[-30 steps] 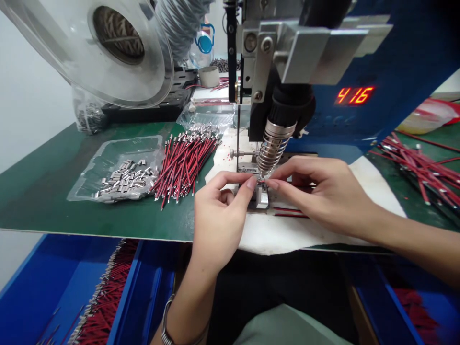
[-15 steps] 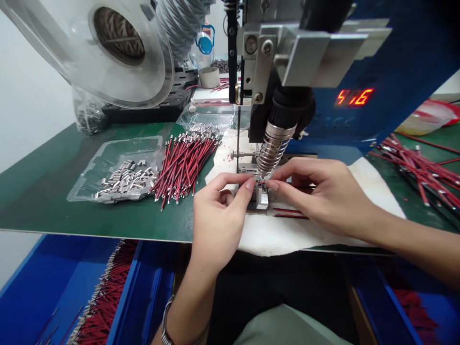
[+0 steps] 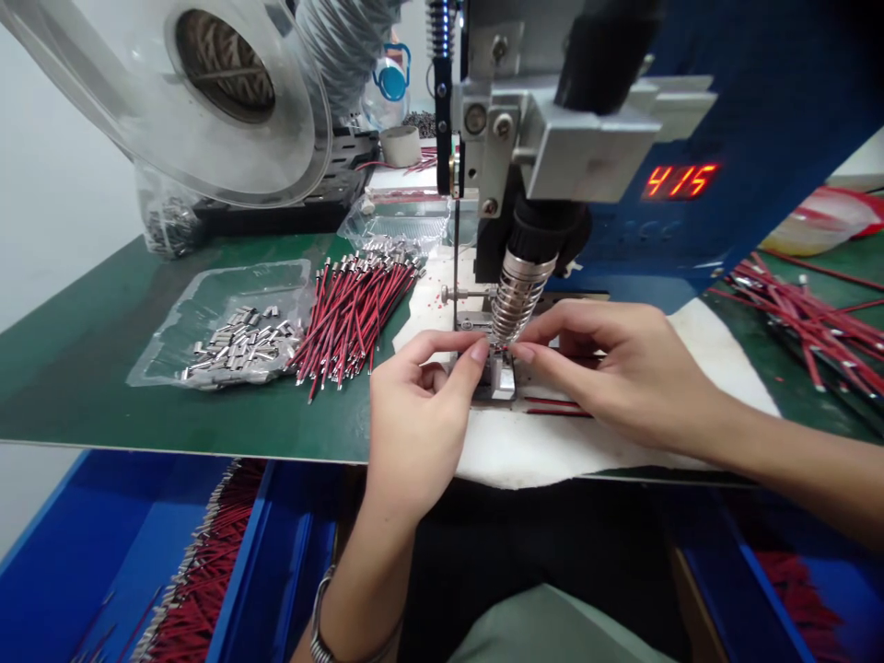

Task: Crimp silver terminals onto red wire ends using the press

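Note:
At the small metal fixture (image 3: 503, 378) under the machine head, both hands meet almost fingertip to fingertip. My left hand (image 3: 432, 405) is closed in a pinch at the fixture's left side; what its fingertips hold is hidden. From the right, my right hand (image 3: 614, 368) pinches a thin red and black wire, its end mostly covered by the fingers. Just above the fingertips is the spring-wrapped iron (image 3: 523, 285) of the blue machine (image 3: 663, 249), whose tip I cannot make out. Two loose wires (image 3: 556, 407) lie below my right hand on white paper (image 3: 531, 456).
On the left, a clear tray (image 3: 158, 354) holds small silver metal parts (image 3: 241, 345). Beside it lies a pile of red and black wires (image 3: 355, 318) with metal ends. More wires (image 3: 815, 322) lie at right. Blue bins (image 3: 83, 525) sit below the table edge. A clear hood (image 3: 276, 157) overhangs the left.
The machine's head and iron sit slightly lower and further left. Its red display has gone from about 416 to 415. Both hands stay almost in place.

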`<state>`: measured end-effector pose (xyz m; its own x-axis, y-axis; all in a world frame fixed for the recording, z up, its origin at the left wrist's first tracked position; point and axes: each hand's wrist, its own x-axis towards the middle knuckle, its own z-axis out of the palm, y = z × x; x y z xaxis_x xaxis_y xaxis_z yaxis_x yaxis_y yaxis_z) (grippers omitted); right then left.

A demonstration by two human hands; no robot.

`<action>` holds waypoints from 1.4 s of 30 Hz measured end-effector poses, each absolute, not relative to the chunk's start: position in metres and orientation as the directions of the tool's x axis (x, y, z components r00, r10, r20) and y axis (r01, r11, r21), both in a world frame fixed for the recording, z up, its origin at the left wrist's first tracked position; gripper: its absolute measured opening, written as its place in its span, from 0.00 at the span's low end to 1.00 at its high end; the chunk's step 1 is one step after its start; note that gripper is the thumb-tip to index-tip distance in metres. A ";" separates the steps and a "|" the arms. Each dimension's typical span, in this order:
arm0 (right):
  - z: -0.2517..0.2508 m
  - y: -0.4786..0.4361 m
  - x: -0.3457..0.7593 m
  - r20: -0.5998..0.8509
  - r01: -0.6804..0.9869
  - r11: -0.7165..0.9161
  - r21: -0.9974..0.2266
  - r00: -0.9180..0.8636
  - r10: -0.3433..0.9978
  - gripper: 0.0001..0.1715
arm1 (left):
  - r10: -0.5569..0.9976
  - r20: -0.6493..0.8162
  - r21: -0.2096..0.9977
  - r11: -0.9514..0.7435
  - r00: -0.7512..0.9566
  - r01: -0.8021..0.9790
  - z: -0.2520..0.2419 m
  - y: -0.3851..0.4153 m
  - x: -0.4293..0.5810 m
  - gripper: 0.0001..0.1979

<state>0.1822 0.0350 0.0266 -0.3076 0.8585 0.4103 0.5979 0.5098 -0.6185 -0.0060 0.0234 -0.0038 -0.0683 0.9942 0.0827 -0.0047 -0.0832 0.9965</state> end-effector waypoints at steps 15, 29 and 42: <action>0.028 0.036 0.182 0.417 0.601 0.516 -0.610 -0.311 0.854 0.09 | 0.995 0.085 0.996 -0.084 -0.061 0.009 -0.002 0.022 -0.007 0.14; 0.027 0.035 0.182 0.411 0.598 0.512 -0.617 -0.310 0.857 0.09 | 0.996 0.071 0.997 -0.071 -0.059 0.008 -0.002 0.022 -0.007 0.15; 0.027 0.034 0.182 0.415 0.603 0.517 -0.607 -0.314 0.854 0.09 | 0.994 0.081 0.997 -0.081 -0.068 0.002 -0.003 0.022 -0.007 0.14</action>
<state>0.1821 0.0343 0.0274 -0.3141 0.8538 0.4152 0.6034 0.5172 -0.6070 -0.0067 0.0218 -0.0032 -0.0679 0.9944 0.0812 0.0025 -0.0812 0.9967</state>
